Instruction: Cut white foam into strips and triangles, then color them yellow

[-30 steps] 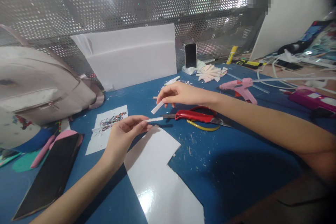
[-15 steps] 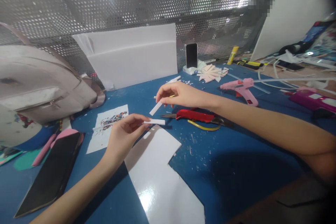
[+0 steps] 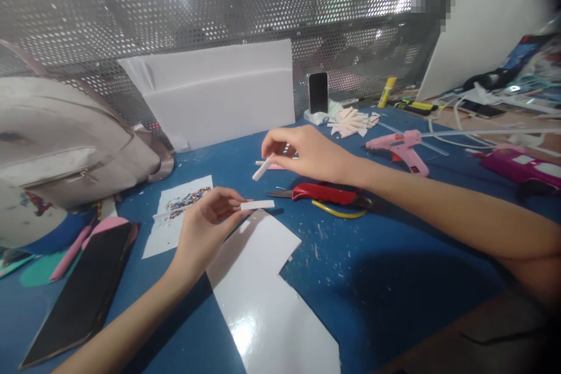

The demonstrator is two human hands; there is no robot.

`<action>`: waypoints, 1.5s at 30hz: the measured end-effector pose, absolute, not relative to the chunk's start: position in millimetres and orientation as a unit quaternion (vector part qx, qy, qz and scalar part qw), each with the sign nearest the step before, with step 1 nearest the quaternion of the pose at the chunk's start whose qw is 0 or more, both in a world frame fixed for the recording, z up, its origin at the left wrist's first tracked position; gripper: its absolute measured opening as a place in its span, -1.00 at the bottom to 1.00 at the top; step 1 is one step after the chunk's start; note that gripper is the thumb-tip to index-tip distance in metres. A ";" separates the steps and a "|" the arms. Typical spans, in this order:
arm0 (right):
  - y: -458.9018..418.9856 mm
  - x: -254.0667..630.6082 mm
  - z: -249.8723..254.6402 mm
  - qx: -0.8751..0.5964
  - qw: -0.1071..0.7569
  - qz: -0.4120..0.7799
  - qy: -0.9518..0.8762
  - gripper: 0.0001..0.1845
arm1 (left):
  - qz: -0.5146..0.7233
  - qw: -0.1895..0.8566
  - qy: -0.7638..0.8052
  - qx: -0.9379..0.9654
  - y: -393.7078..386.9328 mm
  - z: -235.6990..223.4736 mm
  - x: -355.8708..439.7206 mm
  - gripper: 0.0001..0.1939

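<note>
Head view: at left, pinched between thumb and fingers of the left hand (image 3: 210, 219), a flat white rectangular strip (image 3: 258, 205), near the far edge of a glossy white card sheet (image 3: 263, 286). Farther right, pinched in the right hand (image 3: 307, 155), a slim, tilted white strip (image 3: 262, 169), not touching the first, near a red-handled metal tool (image 3: 324, 193). In progress, apparently: handling both strips. Probably called for next: light, steady fingertip control.

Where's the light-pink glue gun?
Head view, right: the glue gun is on the blue table beyond the right forearm, between pale strips and a magenta device.
</note>
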State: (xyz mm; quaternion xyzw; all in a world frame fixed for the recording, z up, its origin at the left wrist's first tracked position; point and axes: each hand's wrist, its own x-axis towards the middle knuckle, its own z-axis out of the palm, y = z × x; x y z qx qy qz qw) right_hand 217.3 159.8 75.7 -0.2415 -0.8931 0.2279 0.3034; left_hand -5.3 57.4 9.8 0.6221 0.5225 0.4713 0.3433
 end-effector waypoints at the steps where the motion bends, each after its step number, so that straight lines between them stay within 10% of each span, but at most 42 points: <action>1: 159.7 217.1 75.4 -0.236 0.285 0.254 -0.894 -0.86 | 0.465 0.347 0.522 0.625 58.1 8.9 -5.7 -0.79; 12: 154.9 210.9 63.9 -0.130 -0.022 0.417 -0.899 -0.75 | 0.201 0.446 0.442 0.752 67.8 28.0 -23.5 -0.89; 31: 145.0 201.9 48.0 -0.141 -0.015 0.492 -0.859 -0.74 | 0.262 0.499 0.429 0.706 73.6 19.0 -32.5 -0.89; 45: 143.2 202.4 58.4 -0.167 0.203 0.465 -0.845 -0.82 | 0.332 0.571 0.408 0.630 61.6 23.4 -13.9 -0.86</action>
